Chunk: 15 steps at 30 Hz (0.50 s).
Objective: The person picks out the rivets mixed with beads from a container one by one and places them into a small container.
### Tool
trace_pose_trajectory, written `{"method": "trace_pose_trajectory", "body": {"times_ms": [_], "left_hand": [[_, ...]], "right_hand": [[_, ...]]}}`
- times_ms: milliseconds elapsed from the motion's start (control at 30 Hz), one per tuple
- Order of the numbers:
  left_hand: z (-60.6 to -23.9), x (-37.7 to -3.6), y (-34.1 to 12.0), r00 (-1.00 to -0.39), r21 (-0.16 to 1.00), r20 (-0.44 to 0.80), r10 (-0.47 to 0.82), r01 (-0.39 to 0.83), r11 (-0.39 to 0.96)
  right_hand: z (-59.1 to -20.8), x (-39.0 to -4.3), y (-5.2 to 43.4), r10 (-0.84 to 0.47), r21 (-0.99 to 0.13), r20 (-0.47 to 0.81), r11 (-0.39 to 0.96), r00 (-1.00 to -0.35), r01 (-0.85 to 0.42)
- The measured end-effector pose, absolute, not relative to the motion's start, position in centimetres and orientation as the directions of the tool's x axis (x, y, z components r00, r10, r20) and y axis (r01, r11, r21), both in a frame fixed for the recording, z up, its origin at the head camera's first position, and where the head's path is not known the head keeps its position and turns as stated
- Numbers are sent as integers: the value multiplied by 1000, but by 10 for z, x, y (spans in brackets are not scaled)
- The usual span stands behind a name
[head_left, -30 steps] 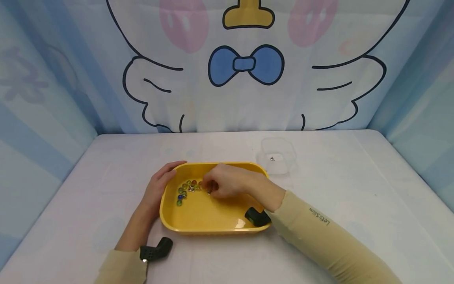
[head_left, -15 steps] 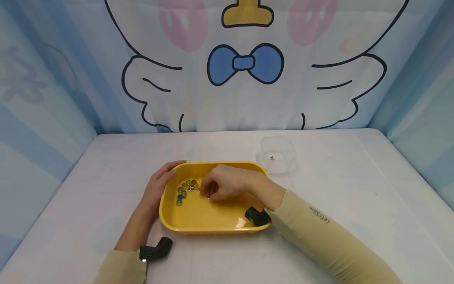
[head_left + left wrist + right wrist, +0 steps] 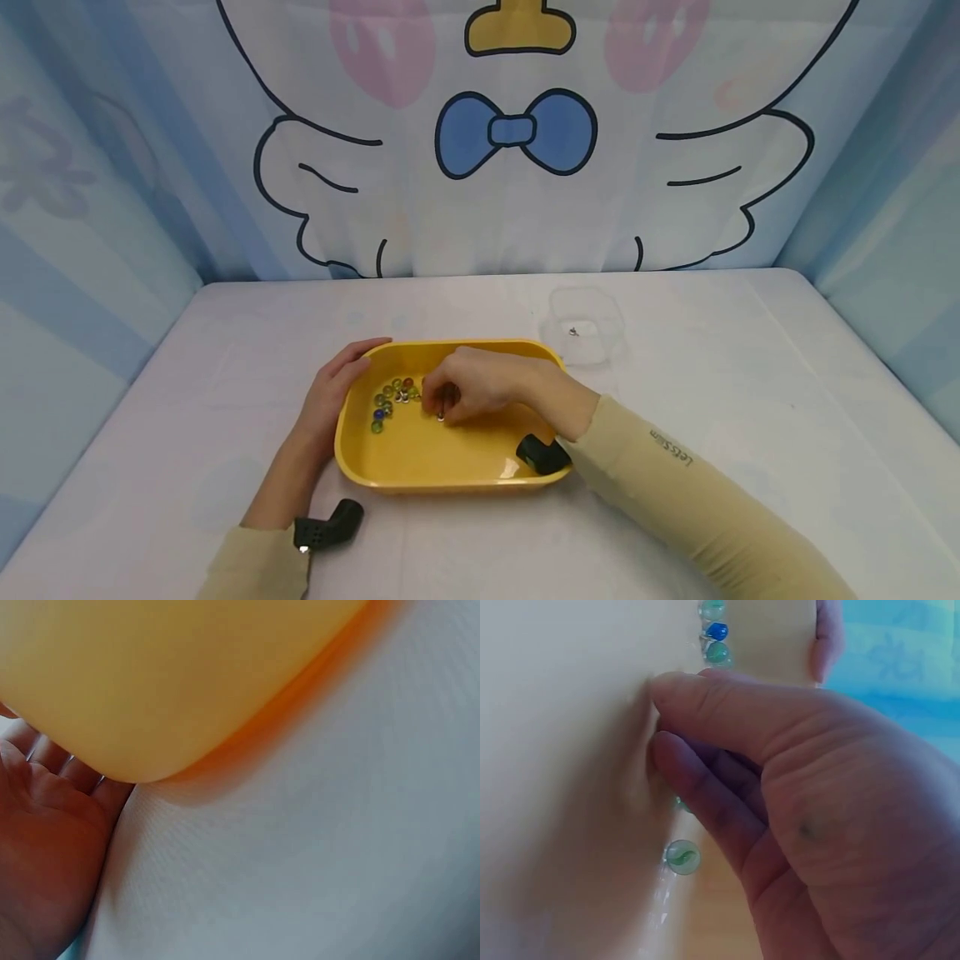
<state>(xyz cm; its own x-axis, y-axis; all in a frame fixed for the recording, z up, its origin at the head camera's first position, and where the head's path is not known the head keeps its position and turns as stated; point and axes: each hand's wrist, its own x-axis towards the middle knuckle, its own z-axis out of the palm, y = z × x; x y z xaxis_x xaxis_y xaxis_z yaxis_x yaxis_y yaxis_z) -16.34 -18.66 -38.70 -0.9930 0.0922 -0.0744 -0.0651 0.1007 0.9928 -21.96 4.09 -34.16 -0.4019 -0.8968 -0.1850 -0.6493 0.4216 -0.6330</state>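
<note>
Marbles (image 3: 390,402): small glass spheres, green, blue and amber, clustered at the left end of the yellow tray (image 3: 450,467) on the table (image 3: 750,400). Judged hard, smooth and prone to roll; best pinched singly between thumb and fingertip across the middle. Right hand (image 3: 472,392): fingers curled down at the cluster's edge; whether a marble is pinched cannot be told. Left hand (image 3: 330,400): fingers laid relaxed along the tray's left rim, steadying it.
</note>
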Motion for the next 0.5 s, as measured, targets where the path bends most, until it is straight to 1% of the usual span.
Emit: {"method": "trace_pose_trajectory", "body": {"times_ms": [500], "left_hand": [[-388,-163,-188,-992,992,-72,99,-62,106]], "right_hand": [[-340,-219,38,-889,-575,-232,453,-396,-681]]}}
